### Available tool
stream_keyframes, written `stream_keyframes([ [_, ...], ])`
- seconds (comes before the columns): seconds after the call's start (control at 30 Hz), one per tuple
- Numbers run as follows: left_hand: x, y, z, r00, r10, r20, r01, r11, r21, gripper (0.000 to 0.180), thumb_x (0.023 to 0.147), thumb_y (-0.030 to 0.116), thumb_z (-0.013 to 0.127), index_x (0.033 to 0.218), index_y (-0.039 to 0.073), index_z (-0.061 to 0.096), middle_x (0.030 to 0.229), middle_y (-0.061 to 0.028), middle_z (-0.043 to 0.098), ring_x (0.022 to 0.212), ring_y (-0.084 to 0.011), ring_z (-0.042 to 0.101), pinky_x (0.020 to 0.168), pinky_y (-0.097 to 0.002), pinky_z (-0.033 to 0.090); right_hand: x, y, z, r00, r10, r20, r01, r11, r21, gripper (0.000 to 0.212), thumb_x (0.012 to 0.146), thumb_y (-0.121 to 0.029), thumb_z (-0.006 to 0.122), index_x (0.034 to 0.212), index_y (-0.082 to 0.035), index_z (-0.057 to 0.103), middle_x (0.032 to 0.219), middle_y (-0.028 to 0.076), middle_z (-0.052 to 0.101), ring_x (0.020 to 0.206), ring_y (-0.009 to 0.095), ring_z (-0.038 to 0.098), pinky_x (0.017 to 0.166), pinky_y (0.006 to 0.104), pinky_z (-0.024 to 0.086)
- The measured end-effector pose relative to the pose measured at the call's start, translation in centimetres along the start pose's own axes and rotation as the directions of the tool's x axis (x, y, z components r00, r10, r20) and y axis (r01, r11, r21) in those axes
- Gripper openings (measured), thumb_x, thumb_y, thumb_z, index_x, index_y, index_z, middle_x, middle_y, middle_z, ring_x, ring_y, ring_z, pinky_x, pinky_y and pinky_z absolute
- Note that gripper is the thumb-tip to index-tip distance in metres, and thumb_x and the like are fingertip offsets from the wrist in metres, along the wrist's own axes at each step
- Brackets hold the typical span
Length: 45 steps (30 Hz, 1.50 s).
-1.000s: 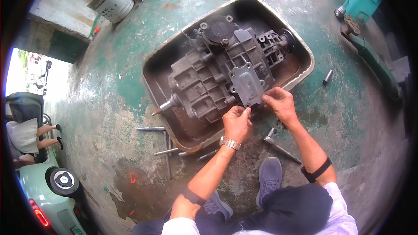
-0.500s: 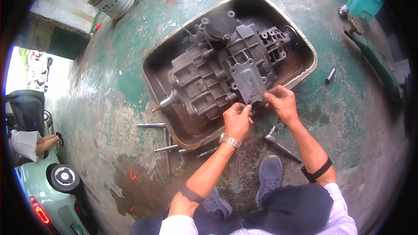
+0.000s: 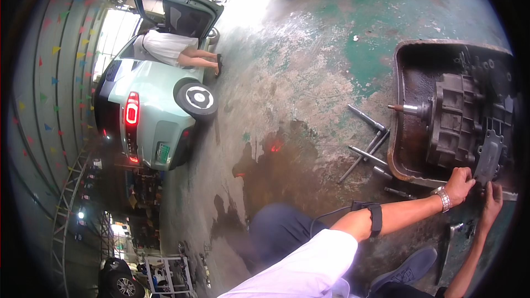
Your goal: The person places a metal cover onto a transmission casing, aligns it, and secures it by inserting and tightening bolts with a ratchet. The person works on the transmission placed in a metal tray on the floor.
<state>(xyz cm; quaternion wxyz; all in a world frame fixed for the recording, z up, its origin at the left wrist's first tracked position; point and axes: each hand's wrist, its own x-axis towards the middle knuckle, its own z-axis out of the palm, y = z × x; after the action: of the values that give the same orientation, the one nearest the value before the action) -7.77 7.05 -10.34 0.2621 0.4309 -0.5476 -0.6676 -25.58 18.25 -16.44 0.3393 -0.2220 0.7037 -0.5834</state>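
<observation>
A grey metal cover plate (image 3: 490,157) with bolt holes round its rim lies against the side of a gearbox (image 3: 455,116). My left hand (image 3: 459,186), with a metal watch at the wrist, pinches the plate's near end with thumb and fingers. Close beside it, my right hand (image 3: 491,201) has its fingertips closed at the same end. Any small part between the fingers is too small to make out. The gearbox rests in a brown metal tray (image 3: 393,152), its splined shaft (image 3: 406,108) pointing left.
A T-handle wrench (image 3: 369,157) and several other bar tools lie left of the tray. A ratchet (image 3: 450,243) lies by my shoe (image 3: 406,270). A dark wet patch (image 3: 281,160) marks the floor. Farther left stands a light green car (image 3: 157,99), with a person (image 3: 171,49) leaning in at its open door.
My view has swung left, so the gearbox and tray now sit at the right edge and the car shows fully. Both hands stay at the plate's near end.
</observation>
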Motion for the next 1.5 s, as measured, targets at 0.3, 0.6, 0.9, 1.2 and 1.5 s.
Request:
stream_keyframes([
  [0.3,0.4,-1.1,1.0,0.984,0.145,-0.107,-0.133,0.985,0.107,0.026,0.089,0.004,0.068,0.071,-0.005,0.051,0.052,-0.01,0.053,0.042,-0.0155,0.057,0.038,-0.0327,0.043,-0.5,-0.7,0.2,1.0,-0.012,0.004,0.013,1.0,-0.016,0.012,0.099,-0.019,0.066,0.098,-0.007,0.065,0.088,-0.006,0.059,0.077,0.003,0.051,0.069,0.02,0.044],
  [0.6,-0.7,2.4,-0.2,0.993,-0.103,-0.053,0.101,0.994,-0.027,0.021,0.082,0.005,0.071,0.073,-0.01,0.058,0.068,-0.0277,0.06,0.067,-0.0397,0.065,0.061,-0.0436,0.049,-0.7,-1.4,0.0,0.999,0.022,0.044,-0.023,1.0,0.021,0.014,0.1,-0.021,0.065,0.1,-0.007,0.065,0.089,-0.006,0.06,0.078,0.003,0.052,0.07,0.0196,0.044],
  [0.9,0.2,-0.8,1.2,0.983,0.115,-0.143,-0.082,0.973,0.218,0.022,0.082,0.006,0.071,0.074,-0.008,0.056,0.073,-0.0274,0.059,0.074,-0.0431,0.06,0.067,-0.0471,0.046,0.2,-0.1,-0.8,0.999,0.012,0.043,-0.012,1.0,0.0,0.012,0.099,-0.02,0.066,0.098,-0.008,0.066,0.089,-0.006,0.061,0.076,0.003,0.052,0.067,0.0197,0.043],
  [1.2,-0.5,1.9,0.5,0.988,-0.112,-0.108,0.113,0.994,-0.002,0.02,0.081,0.006,0.072,0.074,-0.009,0.06,0.069,-0.0266,0.062,0.069,-0.0393,0.067,0.062,-0.0438,0.051,-0.1,-0.4,-0.9,0.998,0.035,0.051,-0.037,0.999,0.028,0.012,0.098,-0.017,0.068,0.102,-0.007,0.066,0.092,-0.004,0.064,0.08,0.004,0.056,0.071,0.0198,0.046],
  [1.5,-1.0,1.8,-0.3,0.994,-0.104,-0.02,0.104,0.995,-0.013,0.023,0.091,0.014,0.067,0.076,-0.002,0.062,0.06,-0.0092,0.064,0.047,-0.015,0.062,0.043,-0.0319,0.051,-3.7,-5.9,2.0,0.993,-0.115,0.011,0.115,0.991,-0.073,0.021,0.089,-0.007,0.073,0.108,0.002,0.067,0.094,0.002,0.065,0.086,0.011,0.06,0.077,0.0249,0.05],
])
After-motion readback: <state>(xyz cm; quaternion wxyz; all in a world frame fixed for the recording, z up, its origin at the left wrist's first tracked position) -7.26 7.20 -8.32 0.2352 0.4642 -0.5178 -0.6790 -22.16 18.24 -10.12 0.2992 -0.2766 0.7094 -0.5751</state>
